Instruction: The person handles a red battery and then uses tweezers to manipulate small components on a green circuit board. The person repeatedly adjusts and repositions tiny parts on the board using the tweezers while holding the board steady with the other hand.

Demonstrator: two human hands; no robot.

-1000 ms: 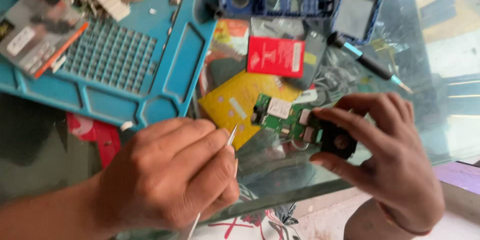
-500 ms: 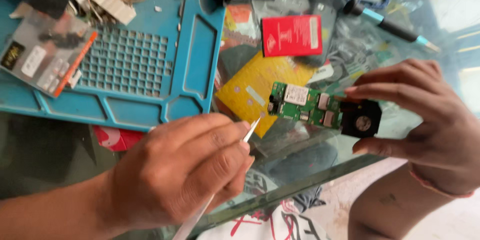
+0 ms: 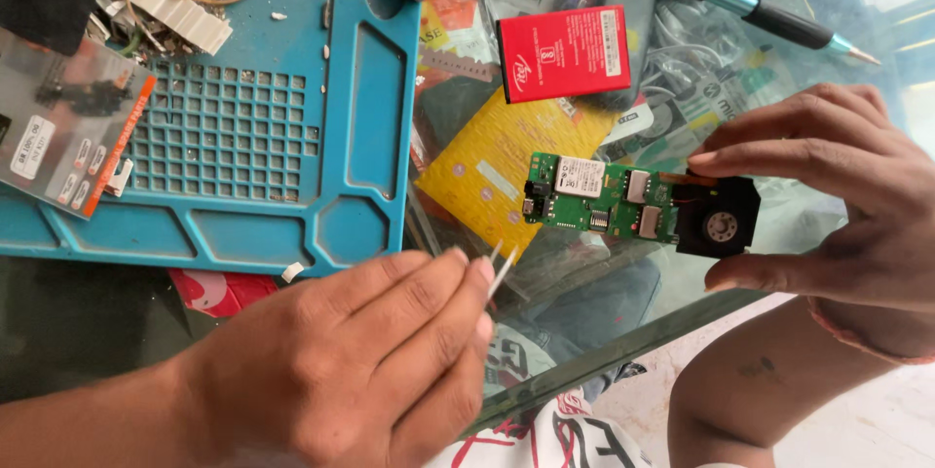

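While a green circuit board [image 3: 596, 197] is gripped by the right hand [image 3: 838, 197], fine metal tweezers [image 3: 501, 269] are pinched in the left hand [image 3: 360, 361].

The flat rectangular board, studded with small silver parts and joined to a square black speaker block [image 3: 719, 226], is held above the glass desk [image 3: 623, 332] near its front edge, apart from the tweezer tips. A glossy red battery [image 3: 565, 51] and a yellow packet [image 3: 497, 168] are seen under the glass. A ribbed blue rubber mat [image 3: 292, 137] is laid towards the left edge, a pen-shaped tool [image 3: 779, 22] at the far right corner.
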